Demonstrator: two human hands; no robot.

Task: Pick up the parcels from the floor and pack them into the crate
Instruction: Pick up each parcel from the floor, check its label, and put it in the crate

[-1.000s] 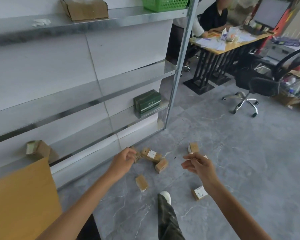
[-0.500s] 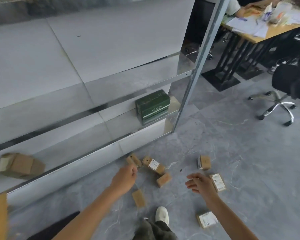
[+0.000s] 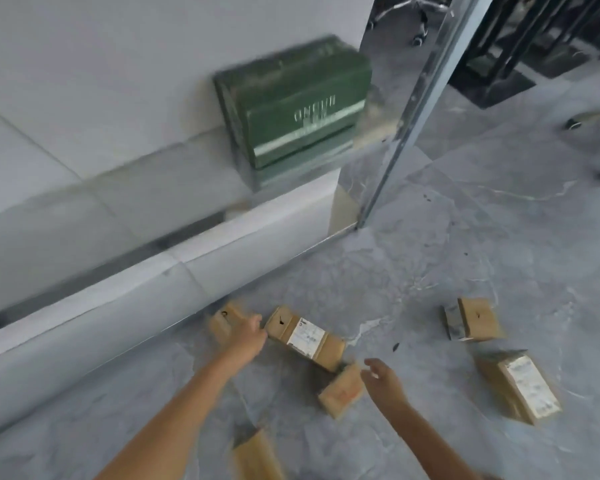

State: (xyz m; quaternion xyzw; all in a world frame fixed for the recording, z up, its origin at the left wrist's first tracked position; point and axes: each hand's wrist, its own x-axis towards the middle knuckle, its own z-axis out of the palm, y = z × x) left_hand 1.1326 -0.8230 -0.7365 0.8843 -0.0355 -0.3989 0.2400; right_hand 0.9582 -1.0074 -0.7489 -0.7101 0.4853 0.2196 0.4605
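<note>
We are looking down at the grey stone floor, where the parcels are lying loose and waiting to be gathered. The crate is not showing anywhere in view. The metal shelving unit is standing along the wall, with a green carton sitting on its low shelf, out of our way.

The labelled parcel is lying flat between our two hands, label up, its long axis running from upper left down to lower right. The plain parcel is lying just at its lower end and pointing the other way, from lower left up toward our right hand. The corner parcel is lying close against the shelf base.

Our left hand is covering the corner parcel's near end, fingers seemingly curling round it, though blur is softening the grip. Our right hand is hovering wide just beside the plain parcel, fingers spread and holding nothing, probably because we are meaning to take two parcels at once.
</note>
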